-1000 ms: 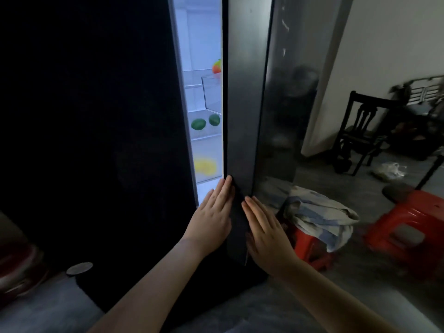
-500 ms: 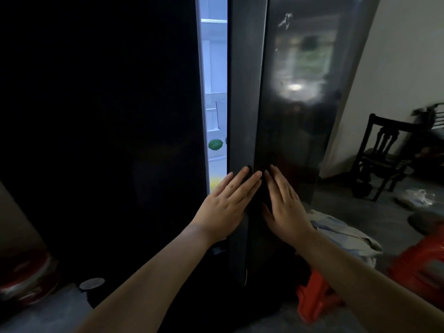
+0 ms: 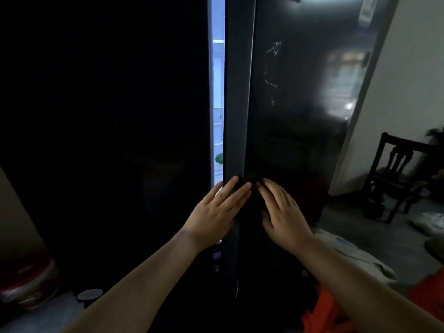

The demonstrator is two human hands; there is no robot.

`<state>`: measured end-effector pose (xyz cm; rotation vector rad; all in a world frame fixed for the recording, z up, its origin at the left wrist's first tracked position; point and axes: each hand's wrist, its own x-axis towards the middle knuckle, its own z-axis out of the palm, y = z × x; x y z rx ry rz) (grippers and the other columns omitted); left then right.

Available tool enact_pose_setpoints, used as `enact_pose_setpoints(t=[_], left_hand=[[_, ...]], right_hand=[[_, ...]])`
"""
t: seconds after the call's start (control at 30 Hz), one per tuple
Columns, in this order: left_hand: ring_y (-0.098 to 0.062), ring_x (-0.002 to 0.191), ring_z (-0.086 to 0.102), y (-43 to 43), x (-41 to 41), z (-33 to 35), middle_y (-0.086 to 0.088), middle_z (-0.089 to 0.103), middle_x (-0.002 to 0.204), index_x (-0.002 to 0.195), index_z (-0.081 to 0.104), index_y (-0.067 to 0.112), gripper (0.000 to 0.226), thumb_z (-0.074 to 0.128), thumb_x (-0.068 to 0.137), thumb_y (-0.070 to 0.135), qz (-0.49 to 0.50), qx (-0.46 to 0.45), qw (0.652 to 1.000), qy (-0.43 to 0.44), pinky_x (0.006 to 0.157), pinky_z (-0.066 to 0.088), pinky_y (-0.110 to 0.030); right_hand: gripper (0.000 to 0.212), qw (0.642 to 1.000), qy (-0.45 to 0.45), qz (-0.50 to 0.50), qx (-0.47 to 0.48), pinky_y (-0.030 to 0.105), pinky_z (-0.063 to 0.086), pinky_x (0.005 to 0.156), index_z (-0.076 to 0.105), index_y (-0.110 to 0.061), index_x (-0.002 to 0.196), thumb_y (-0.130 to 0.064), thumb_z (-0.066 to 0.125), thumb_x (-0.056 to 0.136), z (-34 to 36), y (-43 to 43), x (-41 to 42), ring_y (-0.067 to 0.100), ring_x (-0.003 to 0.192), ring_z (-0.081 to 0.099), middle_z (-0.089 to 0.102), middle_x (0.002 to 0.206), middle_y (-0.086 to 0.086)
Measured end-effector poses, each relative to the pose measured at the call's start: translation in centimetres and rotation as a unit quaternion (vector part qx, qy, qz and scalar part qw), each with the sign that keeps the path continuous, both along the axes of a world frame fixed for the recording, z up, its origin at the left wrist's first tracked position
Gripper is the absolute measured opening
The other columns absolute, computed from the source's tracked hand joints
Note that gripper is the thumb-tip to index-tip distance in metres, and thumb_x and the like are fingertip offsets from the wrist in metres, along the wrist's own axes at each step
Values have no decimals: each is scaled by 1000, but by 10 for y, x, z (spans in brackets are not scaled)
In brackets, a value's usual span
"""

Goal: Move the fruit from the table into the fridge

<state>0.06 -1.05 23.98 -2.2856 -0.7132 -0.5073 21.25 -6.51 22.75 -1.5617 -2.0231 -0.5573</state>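
A tall dark fridge fills the view. Its right door (image 3: 288, 116) stands almost closed, leaving a thin lit slit (image 3: 218, 92) of the white interior. Through the slit I see part of one green fruit (image 3: 219, 157) on a shelf. My left hand (image 3: 216, 212) presses flat with straight fingers on the edge of the door. My right hand (image 3: 283, 212) lies flat on the door's front face just beside it. Neither hand holds anything.
The dark left door (image 3: 108, 140) is closed. A dark wooden chair (image 3: 396, 174) stands at the right by the wall. A red stool (image 3: 324, 313) with a cloth (image 3: 355, 255) on it sits low right. A red-and-white container (image 3: 26, 280) is low left.
The lit gap has narrowed as both hands pushed the right door toward closed. The red and yellow fruit and one green fruit are now hidden behind the door.
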Motion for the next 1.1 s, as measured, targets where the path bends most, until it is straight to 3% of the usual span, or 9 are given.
enact_pose_setpoints(t=[0.23,0.43,0.57,0.73,0.87,1.0,1.1], left_hand=[[-27,146,-4,17,-9,0,-5,0,159,150,13,11,74,50,89,28,52,-27,998,-6,116,2,-45],[-34,135,-35,40,-7,5,-12,-33,151,145,-22,6,75,25,97,41,209,-32,977,38,114,-14,-47],[-37,132,-38,47,-3,8,-12,-38,148,144,-24,7,77,27,97,41,235,-65,969,43,115,-10,-50],[-36,133,-37,41,5,9,-11,-36,149,144,-23,6,77,28,97,42,248,-95,964,30,114,-8,-51],[-34,135,-34,33,14,16,-9,-26,154,147,-15,8,78,34,96,39,268,-134,954,12,115,-5,-51],[-30,142,-19,20,31,33,-6,-9,158,150,0,12,72,35,96,44,264,-194,944,-43,116,-1,-46],[-25,145,-9,5,42,46,-3,-2,159,150,-4,17,73,33,96,48,262,-218,935,-99,116,3,-43]], right_hand=[[68,997,-61,11,-35,33,24,111,29,-13,145,-20,59,85,16,17,-4,20,139,28,25,153,7],[76,987,-121,-4,-110,39,14,118,1,-9,151,-27,48,93,26,58,-19,21,146,4,-3,159,8],[77,981,-145,-26,-128,44,15,117,6,-6,150,-30,49,90,29,71,-21,27,145,9,-1,159,12],[74,983,-132,-2,-128,43,13,117,5,-7,150,-34,37,90,26,67,-19,26,146,1,-7,159,11],[76,982,-125,21,-143,42,12,118,2,-10,151,-29,47,93,31,66,-15,25,146,0,-7,159,9],[77,983,-107,41,-144,39,12,118,1,-14,151,-29,50,93,42,56,-1,23,146,1,-2,158,8],[75,985,-88,71,-128,38,14,118,3,-13,151,-32,48,94,52,44,20,22,146,6,4,158,7]])
